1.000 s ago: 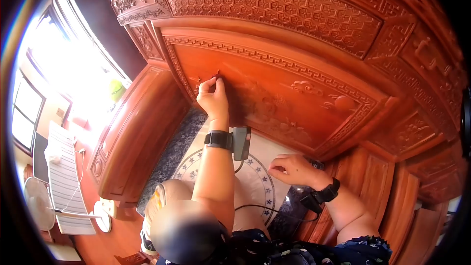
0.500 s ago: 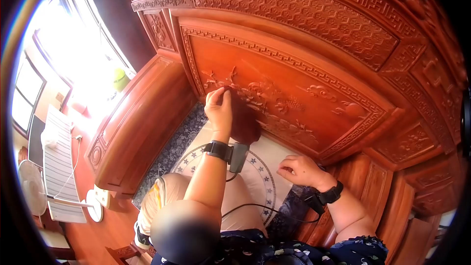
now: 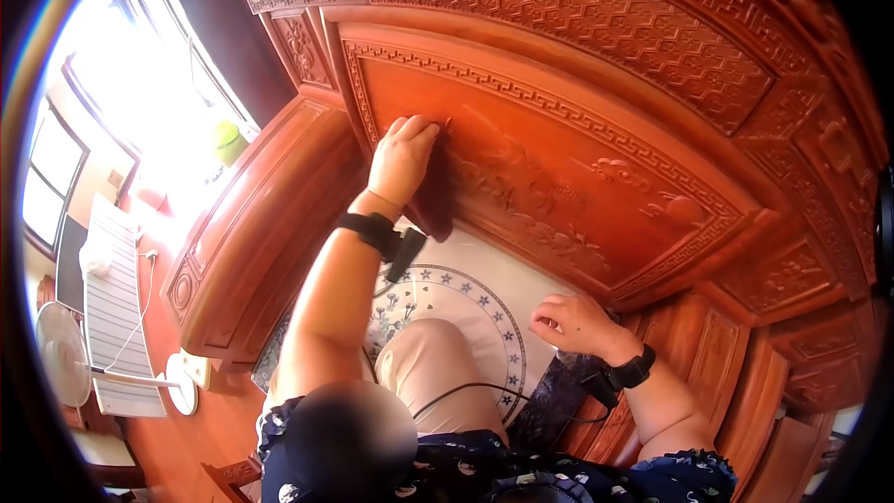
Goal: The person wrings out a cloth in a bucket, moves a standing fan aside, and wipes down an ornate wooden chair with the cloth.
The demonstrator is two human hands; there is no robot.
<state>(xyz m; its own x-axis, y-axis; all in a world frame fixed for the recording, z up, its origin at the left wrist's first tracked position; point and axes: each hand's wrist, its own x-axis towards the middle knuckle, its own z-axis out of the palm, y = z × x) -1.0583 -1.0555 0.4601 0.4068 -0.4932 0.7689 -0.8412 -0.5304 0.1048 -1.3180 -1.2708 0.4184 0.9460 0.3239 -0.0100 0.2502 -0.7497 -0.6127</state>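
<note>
A dark red cloth (image 3: 435,200) hangs from my left hand (image 3: 402,163), whose fingers are closed on its upper part against the left side of the carved wooden panel (image 3: 540,144). Raised carvings run along the lower part of this panel. Lower right, my right hand (image 3: 579,326) is held with its fingers curled in and nothing visible in them. It is near the panel's lower edge, above the wooden seat end (image 3: 684,340). Each wrist wears a black strap.
A wooden armrest block (image 3: 270,224) stands to the left. Below lies a pale mat with a star ring (image 3: 489,293). A black cable (image 3: 494,387) crosses over my leg. A white fan (image 3: 63,354) and a bright window are further left.
My left hand has moved up and left along the panel, taking the cloth with it. My left leg has shifted to the right. The right hand has barely moved.
</note>
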